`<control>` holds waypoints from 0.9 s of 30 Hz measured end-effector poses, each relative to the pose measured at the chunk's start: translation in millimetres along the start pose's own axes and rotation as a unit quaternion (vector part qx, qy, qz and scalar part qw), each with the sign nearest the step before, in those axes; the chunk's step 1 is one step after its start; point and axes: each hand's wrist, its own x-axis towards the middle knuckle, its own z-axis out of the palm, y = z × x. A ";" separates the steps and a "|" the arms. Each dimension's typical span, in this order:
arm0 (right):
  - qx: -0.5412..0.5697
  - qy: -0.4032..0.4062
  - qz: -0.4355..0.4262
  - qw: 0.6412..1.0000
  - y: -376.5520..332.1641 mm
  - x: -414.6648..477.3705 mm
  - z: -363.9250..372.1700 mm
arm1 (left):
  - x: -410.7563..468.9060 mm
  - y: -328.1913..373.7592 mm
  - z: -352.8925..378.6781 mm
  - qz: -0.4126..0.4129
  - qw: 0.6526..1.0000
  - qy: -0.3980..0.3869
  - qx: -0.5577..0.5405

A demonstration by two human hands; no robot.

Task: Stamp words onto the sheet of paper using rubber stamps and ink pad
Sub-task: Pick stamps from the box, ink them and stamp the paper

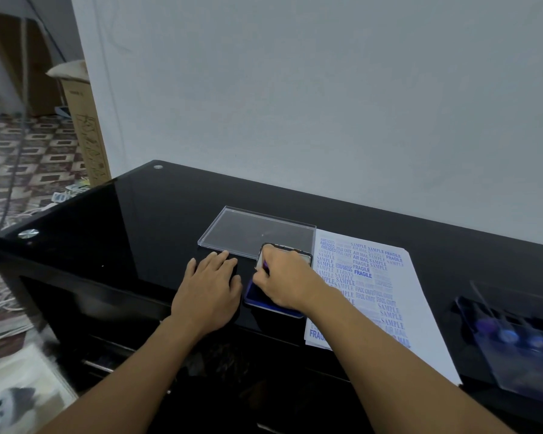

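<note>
Begin at the near edge of the table (85, 277); mind the sheet of paper (420, 308), lying just right of the ink pad (254, 297) with its near corners at or over that edge, which of the two not determinable here; hold the right forearm clear of the printed words beneath it to avoid smearing. Keep the left hand (212, 289) flat on the table, fingers spread and holding nothing, just beside the pad's left side as a brace. With the right hand (284, 277), fingertips pinching the stamp (261, 262) low over the pad's far-left part, press straight down without rocking, then lift vertically; contact between stamp face and pad hidden by the hand. Carry the stamp right to bare paper; look for open room along the sheet's right strip, the left and middle being crowded with words. Beyond the pad, avoid the clear lid (257, 233) lying just behind it, near the left fingertips. Farther right, well apart from the sheet, expect a blurred clear rack (521, 339); use the bare tabletop at left for resting.
</note>
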 end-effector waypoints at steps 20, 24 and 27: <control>0.006 0.003 -0.007 1.000 0.1 4.0 1.0 | 0.3 0.1 0.4 -0.003 1.000 0.001 -0.001; 0.007 0.003 -0.002 1.000 2.1 4.2 2.9 | 0.7 -0.2 1.3 -0.004 1.000 -0.001 -0.001; 0.010 0.008 0.002 1.000 2.4 2.8 4.3 | 0.8 0.1 1.1 -0.004 1.000 -0.003 -0.001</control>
